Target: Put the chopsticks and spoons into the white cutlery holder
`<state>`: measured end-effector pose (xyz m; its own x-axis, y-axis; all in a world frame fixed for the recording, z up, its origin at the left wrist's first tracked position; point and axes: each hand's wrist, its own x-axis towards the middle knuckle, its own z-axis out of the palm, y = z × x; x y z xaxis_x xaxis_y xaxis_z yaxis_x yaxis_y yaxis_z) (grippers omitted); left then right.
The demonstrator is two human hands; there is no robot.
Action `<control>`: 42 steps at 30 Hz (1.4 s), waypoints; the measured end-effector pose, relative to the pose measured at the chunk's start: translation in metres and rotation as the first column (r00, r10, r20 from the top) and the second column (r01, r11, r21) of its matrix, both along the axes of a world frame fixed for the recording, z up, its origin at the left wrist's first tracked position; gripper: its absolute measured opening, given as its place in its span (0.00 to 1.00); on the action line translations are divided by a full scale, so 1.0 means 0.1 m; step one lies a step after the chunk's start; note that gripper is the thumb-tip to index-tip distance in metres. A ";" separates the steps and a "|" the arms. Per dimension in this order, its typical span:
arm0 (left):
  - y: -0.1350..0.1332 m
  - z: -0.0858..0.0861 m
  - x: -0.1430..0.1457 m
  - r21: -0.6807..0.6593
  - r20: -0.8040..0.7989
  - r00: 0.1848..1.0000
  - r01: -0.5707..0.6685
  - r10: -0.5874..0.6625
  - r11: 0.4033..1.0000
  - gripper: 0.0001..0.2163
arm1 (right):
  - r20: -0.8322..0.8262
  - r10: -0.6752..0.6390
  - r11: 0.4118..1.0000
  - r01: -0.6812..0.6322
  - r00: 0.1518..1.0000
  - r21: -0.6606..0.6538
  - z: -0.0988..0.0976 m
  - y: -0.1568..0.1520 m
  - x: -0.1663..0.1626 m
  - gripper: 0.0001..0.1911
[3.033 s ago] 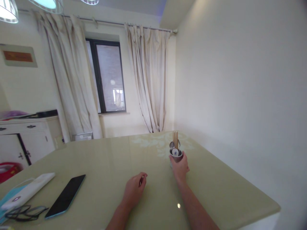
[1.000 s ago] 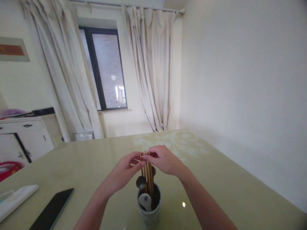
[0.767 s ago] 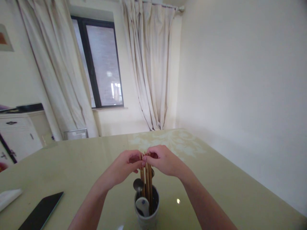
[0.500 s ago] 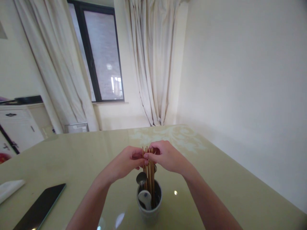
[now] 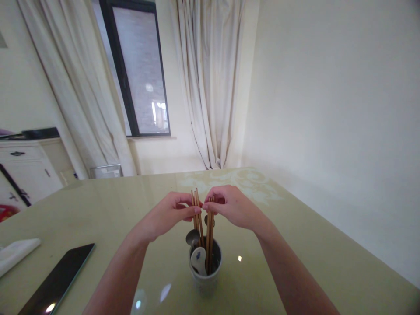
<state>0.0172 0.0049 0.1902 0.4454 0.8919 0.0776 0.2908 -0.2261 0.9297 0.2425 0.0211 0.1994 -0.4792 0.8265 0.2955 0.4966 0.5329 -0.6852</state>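
A pale ceramic cup (image 5: 205, 278) stands on the glossy green table (image 5: 295, 245) close in front of me. It holds several wooden chopsticks (image 5: 209, 236), a metal spoon (image 5: 191, 237) and a white ceramic spoon (image 5: 198, 260). My left hand (image 5: 170, 213) pinches the tops of a couple of chopsticks on the left side of the bundle. My right hand (image 5: 229, 205) pinches the tops of the other chopsticks on the right. The two groups stand slightly apart, their lower ends inside the cup.
A black phone (image 5: 57, 284) lies at the left front of the table, with a white object (image 5: 16, 253) beyond it at the left edge. A white cabinet (image 5: 22, 170) stands at the left. Curtains (image 5: 213, 87) and a window (image 5: 141, 74) are behind; a bare wall runs along the right.
Three seconds ago my right hand held the cup far out on the table; it now stands close to me. Since half a second ago my hands have parted the chopsticks into two groups.
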 end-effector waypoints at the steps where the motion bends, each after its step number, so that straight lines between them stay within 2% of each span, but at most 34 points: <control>1: -0.01 0.01 0.00 -0.019 0.023 1.000 -0.008 0.009 1.000 0.14 | 0.002 -0.001 1.000 0.001 1.000 0.004 0.00 0.00 0.00 0.06; 5: -0.02 0.03 -0.02 -0.074 0.083 0.997 -0.001 0.007 0.997 0.15 | 0.022 -0.017 0.999 0.016 1.000 0.028 0.02 -0.01 0.00 0.09; 9: -0.03 0.05 -0.08 -0.043 0.116 0.993 -0.002 0.007 0.999 0.15 | 0.045 -0.025 0.999 0.024 0.999 0.040 0.05 -0.03 0.00 0.09; 12: -0.03 0.07 -0.13 0.070 0.171 0.983 -0.085 0.072 0.994 0.13 | 0.039 -0.021 0.999 0.019 0.999 0.037 0.04 -0.03 0.00 0.09; 14: -0.03 0.08 -0.16 0.101 0.302 0.941 -0.193 0.155 0.976 0.13 | 0.033 -0.020 0.999 0.019 0.999 0.035 0.04 -0.03 0.01 0.09; 16: -0.02 0.09 -0.20 0.064 0.495 0.840 -0.291 0.223 0.955 0.13 | 0.031 -0.022 0.999 0.020 0.999 0.037 0.03 -0.03 0.01 0.09; 19: 0.02 0.12 -0.31 -0.012 0.763 0.595 -0.377 0.252 0.926 0.10 | 0.039 -0.040 0.998 0.038 0.998 0.051 0.03 -0.03 0.01 0.09; 21: 0.07 0.13 -0.42 -0.072 0.864 0.432 -0.403 0.259 0.912 0.06 | 0.052 -0.054 0.997 0.050 0.997 0.058 0.03 -0.03 0.00 0.10; 23: 0.14 0.10 -0.55 -0.145 0.891 0.346 -0.401 0.295 0.905 0.02 | 0.061 -0.066 0.996 0.062 0.996 0.064 0.03 -0.04 0.00 0.09; 24: 0.18 0.06 -0.60 -0.181 0.880 0.345 -0.392 0.326 0.902 0.01 | 0.063 -0.068 0.996 0.064 0.996 0.066 0.03 -0.04 -0.01 0.09; 26: 0.27 -0.06 -0.69 -0.253 0.813 0.410 -0.391 0.414 0.885 0.02 | 0.060 -0.070 0.996 0.066 0.996 0.066 0.03 -0.04 -0.01 0.09; 29: 0.41 -0.37 -0.74 -0.345 0.572 0.604 -0.438 0.556 0.830 0.06 | 0.052 -0.063 0.997 0.060 0.997 0.053 0.02 -0.03 -0.01 0.10; 32: 0.52 -0.72 -0.68 -0.348 0.270 0.799 -0.440 0.538 0.828 0.17 | 0.055 -0.059 0.996 0.055 0.997 0.065 0.01 -0.01 0.00 0.13; 34: 0.57 -0.92 -0.61 -0.275 0.091 0.872 -0.442 0.481 0.854 0.22 | 0.057 -0.055 0.996 0.050 0.997 0.079 0.00 -0.01 0.01 0.14; 38: 0.67 -1.19 -0.48 -0.099 -0.172 0.875 -0.473 0.453 0.875 0.23 | 0.044 -0.057 0.996 0.054 0.997 0.075 0.02 -0.02 0.03 0.15; 42: 0.76 -1.31 -0.41 0.039 -0.303 0.809 -0.517 0.503 0.855 0.15 | -0.047 -0.099 0.991 0.103 0.994 0.082 0.13 -0.08 0.15 0.14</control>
